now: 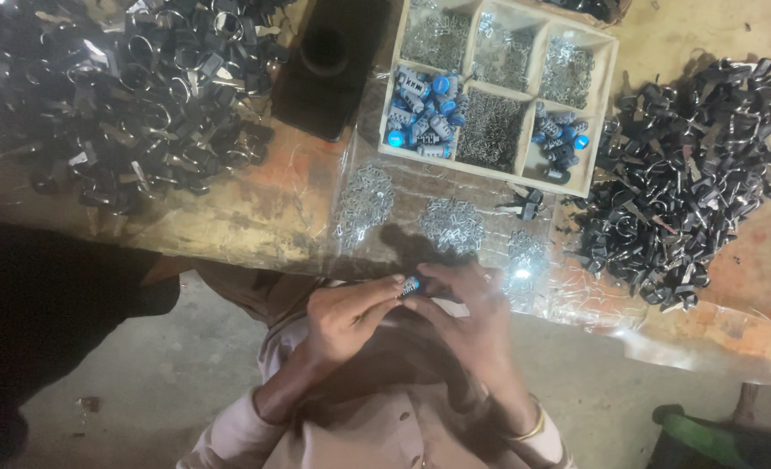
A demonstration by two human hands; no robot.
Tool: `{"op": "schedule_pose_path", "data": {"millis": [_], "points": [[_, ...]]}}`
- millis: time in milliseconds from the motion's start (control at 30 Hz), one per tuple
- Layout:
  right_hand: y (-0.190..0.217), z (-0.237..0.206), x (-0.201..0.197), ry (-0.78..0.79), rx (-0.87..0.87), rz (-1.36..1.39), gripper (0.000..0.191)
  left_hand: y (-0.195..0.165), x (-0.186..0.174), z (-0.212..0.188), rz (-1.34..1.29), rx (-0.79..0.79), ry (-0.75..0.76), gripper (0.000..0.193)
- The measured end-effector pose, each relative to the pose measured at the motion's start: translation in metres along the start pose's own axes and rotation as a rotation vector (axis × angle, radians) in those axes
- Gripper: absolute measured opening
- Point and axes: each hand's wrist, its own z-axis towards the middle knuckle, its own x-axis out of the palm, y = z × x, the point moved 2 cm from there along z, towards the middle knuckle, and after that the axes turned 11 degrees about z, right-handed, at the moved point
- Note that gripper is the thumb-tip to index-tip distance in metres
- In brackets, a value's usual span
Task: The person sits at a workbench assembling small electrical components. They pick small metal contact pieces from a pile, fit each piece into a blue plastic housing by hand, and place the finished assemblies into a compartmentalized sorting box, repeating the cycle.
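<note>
My left hand (344, 314) and my right hand (470, 320) meet at the table's near edge, both pinched on a small grey cylindrical part with a blue end (410, 286). Just beyond my fingers lie small heaps of shiny metal bits (451, 222) on a clear plastic sheet. A wooden divided tray (599, 102) further back holds more blue-ended cylinders (420, 113) and several compartments of small metal pieces.
Large piles of black metal parts lie at the far left (125, 95) and at the right (689, 174). A black box with a round hole (329, 61) stands beside the tray. A green object (707, 434) sits on the floor at lower right.
</note>
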Motion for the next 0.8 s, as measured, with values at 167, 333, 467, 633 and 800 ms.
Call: {"op": "schedule_pose_path", "data": {"millis": [167,333,467,633,800], "points": [[0.001,0.006,-0.012,0.152,-0.033,-0.034,0.032,-0.002,0.000,-0.002,-0.418,-0.350,0.162,0.023],[0.004,-0.001,-0.012,0.166,-0.017,-0.020,0.029,-0.006,0.001,0.001,-0.604,-0.555,0.272,0.024],[0.006,-0.005,-0.015,0.222,-0.072,0.018,0.031,-0.007,0.003,0.002,-0.707,-0.691,0.304,0.011],[0.004,-0.008,-0.015,0.235,-0.083,0.112,0.032,-0.004,0.000,0.001,-0.725,-0.682,0.267,0.028],[-0.002,0.009,-0.038,0.165,-0.271,-0.033,0.029,-0.003,0.003,-0.001,-0.762,-0.684,0.208,0.051]]}}
